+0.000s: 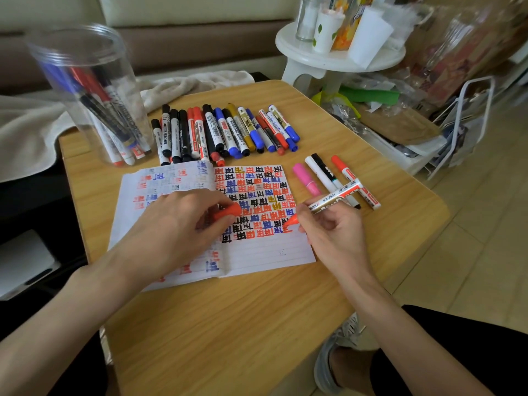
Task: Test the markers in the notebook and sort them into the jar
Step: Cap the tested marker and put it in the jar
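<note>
Right hand (331, 235) around WB-8801 marker (337, 196)

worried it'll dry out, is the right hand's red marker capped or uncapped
Uncapped: the white-barrelled red marker in the right hand has its bare tip on the open lined notebook; the left hand holds a red cap.
</note>
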`<state>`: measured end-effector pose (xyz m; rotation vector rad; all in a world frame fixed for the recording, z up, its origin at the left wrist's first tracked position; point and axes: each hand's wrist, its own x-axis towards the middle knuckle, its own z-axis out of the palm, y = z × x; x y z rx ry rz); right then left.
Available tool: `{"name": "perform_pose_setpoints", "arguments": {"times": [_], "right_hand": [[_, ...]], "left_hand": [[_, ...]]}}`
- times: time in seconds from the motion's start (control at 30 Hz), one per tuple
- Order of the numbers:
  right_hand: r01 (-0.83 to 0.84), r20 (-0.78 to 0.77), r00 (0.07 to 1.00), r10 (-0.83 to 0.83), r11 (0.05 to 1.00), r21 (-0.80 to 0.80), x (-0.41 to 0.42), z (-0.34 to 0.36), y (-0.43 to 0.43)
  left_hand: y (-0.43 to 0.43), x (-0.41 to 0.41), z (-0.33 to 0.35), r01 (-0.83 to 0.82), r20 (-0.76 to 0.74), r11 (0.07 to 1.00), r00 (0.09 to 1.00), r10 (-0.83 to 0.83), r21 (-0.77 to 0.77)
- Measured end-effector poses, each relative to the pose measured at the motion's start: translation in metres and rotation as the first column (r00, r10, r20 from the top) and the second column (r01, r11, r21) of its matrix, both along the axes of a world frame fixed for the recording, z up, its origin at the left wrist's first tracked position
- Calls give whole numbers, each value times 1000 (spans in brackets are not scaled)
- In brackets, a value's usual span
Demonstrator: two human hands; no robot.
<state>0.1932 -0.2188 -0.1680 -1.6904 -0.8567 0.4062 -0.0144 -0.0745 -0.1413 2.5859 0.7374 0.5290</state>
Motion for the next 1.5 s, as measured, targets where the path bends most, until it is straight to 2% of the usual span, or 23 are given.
{"name": "perform_pose_setpoints", "arguments": {"times": [0.27,0.7,0.93,1.27,1.37,1.5], "right_hand": [[32,-23,999,-32,999,19,3,-3,1],[21,30,999,-21,1000,3,4,-5,0],[87,8,996,-87,996,9,6,-6,1],[47,34,998,-46,999,-15,3,-3,0],[55,-12,998,-55,998,-15,3,-1,-1],[38,-146,989,-34,999,23,2,8,0]], "left_hand": [[2,0,-1,2,-12,1000,1000,-2,-3],[1,1,-1,7,-2,1000,1000,-7,1],[0,0,0,-4,-17,1000,1000,3,-6],[-1,-1,1,14,-2,1000,1000,-14,-5],[0,-1,1,16,12,1000,1000,-16,-11],[-1,0,4,20,41,1000,999,-19,-22]]}}
